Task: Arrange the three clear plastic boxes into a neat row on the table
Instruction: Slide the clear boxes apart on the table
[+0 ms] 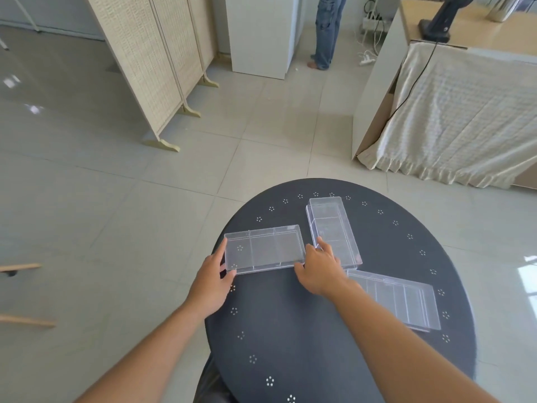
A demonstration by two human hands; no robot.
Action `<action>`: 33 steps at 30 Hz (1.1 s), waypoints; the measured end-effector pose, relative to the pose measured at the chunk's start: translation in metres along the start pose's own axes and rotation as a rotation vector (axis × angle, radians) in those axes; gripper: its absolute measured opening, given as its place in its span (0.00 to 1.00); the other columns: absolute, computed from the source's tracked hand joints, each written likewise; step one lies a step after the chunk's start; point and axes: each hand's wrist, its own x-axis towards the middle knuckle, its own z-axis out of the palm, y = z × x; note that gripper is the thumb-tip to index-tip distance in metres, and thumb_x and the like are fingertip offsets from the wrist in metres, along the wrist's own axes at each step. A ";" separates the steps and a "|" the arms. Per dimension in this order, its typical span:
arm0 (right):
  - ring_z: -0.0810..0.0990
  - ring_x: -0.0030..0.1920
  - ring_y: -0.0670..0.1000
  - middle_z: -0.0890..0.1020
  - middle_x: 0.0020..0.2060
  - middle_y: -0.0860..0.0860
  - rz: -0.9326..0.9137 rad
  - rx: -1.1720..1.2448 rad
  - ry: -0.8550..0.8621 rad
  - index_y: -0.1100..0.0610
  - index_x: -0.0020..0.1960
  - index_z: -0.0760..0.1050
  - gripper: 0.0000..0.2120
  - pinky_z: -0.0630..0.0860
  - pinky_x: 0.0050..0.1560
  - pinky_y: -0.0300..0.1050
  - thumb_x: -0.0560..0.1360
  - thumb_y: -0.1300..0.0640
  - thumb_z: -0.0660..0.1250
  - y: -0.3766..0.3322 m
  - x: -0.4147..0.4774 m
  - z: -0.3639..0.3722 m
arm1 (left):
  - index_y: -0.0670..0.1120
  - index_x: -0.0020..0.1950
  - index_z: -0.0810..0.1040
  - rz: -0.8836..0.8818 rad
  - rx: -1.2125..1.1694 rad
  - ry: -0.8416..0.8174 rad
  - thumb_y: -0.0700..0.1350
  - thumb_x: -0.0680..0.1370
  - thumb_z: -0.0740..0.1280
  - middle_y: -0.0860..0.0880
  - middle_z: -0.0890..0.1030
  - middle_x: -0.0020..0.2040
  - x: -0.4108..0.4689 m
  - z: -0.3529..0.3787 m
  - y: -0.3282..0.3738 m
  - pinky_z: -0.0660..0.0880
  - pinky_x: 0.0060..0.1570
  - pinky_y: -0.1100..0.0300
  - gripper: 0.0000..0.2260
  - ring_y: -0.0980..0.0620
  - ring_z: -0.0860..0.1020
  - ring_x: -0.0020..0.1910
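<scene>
Three clear plastic boxes lie on a round dark table [305,330]. The left box [263,250] lies crosswise near the table's left edge. My left hand [213,282] grips its left end and my right hand [318,269] grips its right end. A second box [332,228] lies lengthwise just right of it, its near end partly hidden behind my right hand. The third box [402,301] lies at the right, angled, partly hidden under my right forearm.
The table's left edge runs close beside the left box. Tiled floor surrounds the table. A folding wicker screen [151,68] stands at the far left, a cloth-draped cabinet [453,117] at the far right. A person's legs [327,30] show at the back.
</scene>
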 end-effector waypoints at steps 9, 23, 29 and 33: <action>0.49 0.84 0.60 0.58 0.81 0.63 0.000 0.112 0.039 0.63 0.66 0.68 0.19 0.53 0.81 0.56 0.83 0.51 0.58 -0.012 -0.038 0.009 | 0.60 0.72 0.71 -0.119 -0.193 0.058 0.45 0.83 0.67 0.62 0.80 0.67 -0.017 0.015 0.003 0.73 0.64 0.58 0.19 0.58 0.78 0.70; 0.68 0.67 0.56 0.75 0.60 0.51 0.002 0.243 0.198 0.55 0.68 0.67 0.27 0.73 0.64 0.52 0.76 0.46 0.71 -0.001 -0.058 0.006 | 0.53 0.78 0.71 0.031 -0.036 0.124 0.48 0.74 0.82 0.50 0.72 0.62 -0.022 -0.005 0.025 0.76 0.57 0.65 0.35 0.54 0.80 0.60; 0.72 0.69 0.55 0.74 0.67 0.51 0.008 0.382 0.293 0.53 0.79 0.60 0.36 0.71 0.67 0.49 0.77 0.47 0.72 0.005 -0.072 -0.001 | 0.48 0.62 0.84 0.067 0.011 0.212 0.54 0.79 0.77 0.50 0.77 0.54 -0.019 -0.012 0.031 0.77 0.55 0.59 0.16 0.57 0.81 0.50; 0.74 0.69 0.54 0.71 0.73 0.51 -0.001 0.440 0.266 0.52 0.80 0.59 0.35 0.73 0.65 0.50 0.79 0.47 0.70 0.008 -0.079 -0.003 | 0.50 0.52 0.85 -0.010 0.014 0.203 0.65 0.80 0.71 0.51 0.82 0.53 -0.015 -0.009 0.028 0.74 0.50 0.58 0.18 0.57 0.81 0.49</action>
